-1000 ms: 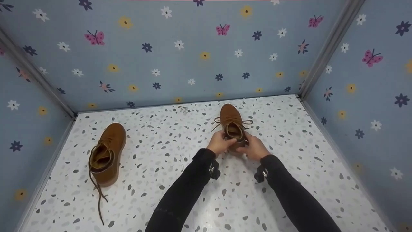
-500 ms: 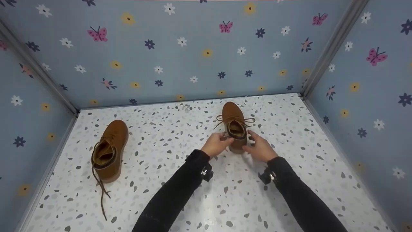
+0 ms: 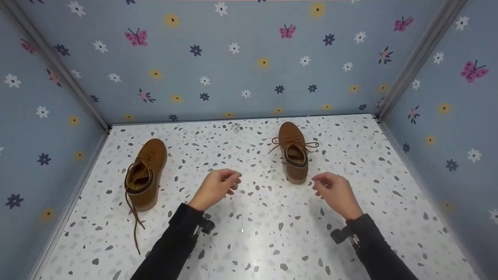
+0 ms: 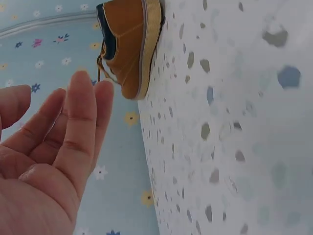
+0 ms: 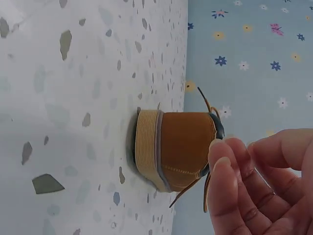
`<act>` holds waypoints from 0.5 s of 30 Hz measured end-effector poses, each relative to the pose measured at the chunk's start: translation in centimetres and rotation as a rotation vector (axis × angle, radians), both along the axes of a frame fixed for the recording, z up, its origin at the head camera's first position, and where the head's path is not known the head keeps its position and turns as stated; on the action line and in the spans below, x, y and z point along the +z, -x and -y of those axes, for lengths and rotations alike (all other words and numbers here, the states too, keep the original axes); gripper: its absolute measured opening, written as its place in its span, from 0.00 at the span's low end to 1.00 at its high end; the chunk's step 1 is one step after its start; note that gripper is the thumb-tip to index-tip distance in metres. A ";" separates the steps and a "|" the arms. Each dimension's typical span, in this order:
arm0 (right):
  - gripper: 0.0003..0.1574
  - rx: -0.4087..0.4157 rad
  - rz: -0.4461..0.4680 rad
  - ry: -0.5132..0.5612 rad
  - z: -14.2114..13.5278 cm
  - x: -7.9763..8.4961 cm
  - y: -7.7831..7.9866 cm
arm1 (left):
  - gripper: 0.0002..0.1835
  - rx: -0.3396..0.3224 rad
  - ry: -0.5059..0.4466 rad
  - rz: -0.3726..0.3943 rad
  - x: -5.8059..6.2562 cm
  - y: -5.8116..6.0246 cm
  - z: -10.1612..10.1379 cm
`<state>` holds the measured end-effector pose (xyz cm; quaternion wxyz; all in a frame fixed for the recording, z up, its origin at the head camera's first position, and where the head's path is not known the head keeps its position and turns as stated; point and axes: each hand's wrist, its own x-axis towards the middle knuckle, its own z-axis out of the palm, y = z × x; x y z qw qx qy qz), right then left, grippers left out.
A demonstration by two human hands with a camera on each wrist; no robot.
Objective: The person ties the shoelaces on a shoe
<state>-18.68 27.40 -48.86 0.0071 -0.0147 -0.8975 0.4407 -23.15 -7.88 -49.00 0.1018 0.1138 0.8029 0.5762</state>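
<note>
A brown lace-up shoe [image 3: 297, 171] stands on the floor right of centre, toe toward the back wall, its lace tied in a bow. My right hand [image 3: 335, 191] hovers just right of its heel, fingers loosely bent and holding nothing. In the right wrist view the heel of that shoe [image 5: 186, 142] shows beyond the fingertips. Between the two shoes, my left hand [image 3: 216, 187] is off the floor with nothing in it. The left wrist view shows its relaxed fingers [image 4: 80, 117] in front of the tied shoe [image 4: 129, 44]. At left stands the matching shoe [image 3: 153, 167], its lace [image 3: 135, 229] hanging loose onto the floor.
Blue panels with flowers and butterflies form the back wall [image 3: 241, 81], the left wall [image 3: 35, 155] and the right wall [image 3: 459, 128]. The speckled white floor [image 3: 249, 151] lies between them. Dark sleeves with wrist-worn cameras [image 3: 206, 225] cover both arms.
Both hands have let go of the tied shoe's heel and drawn apart, the left moving left and the right moving right. The shoe stays on the floor; the view has shifted slightly.
</note>
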 end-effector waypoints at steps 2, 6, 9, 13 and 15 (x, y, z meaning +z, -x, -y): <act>0.10 0.010 -0.001 0.011 0.6 -0.1 -0.6 | 0.13 0.070 0.019 -0.024 0.4 -0.3 2.0; 0.08 0.046 -0.009 0.035 1.8 -0.3 -1.6 | 0.12 0.229 0.092 -0.120 1.6 0.0 6.5; 0.09 0.058 -0.019 0.054 2.4 -0.3 -2.0 | 0.15 0.351 0.166 -0.199 2.5 1.0 10.0; 0.09 0.077 -0.042 0.077 2.9 -0.1 -2.4 | 0.20 0.486 0.321 -0.249 3.2 2.6 14.9; 0.09 0.085 -0.048 0.083 3.1 0.1 -2.6 | 0.24 0.518 0.407 -0.241 3.2 3.2 17.4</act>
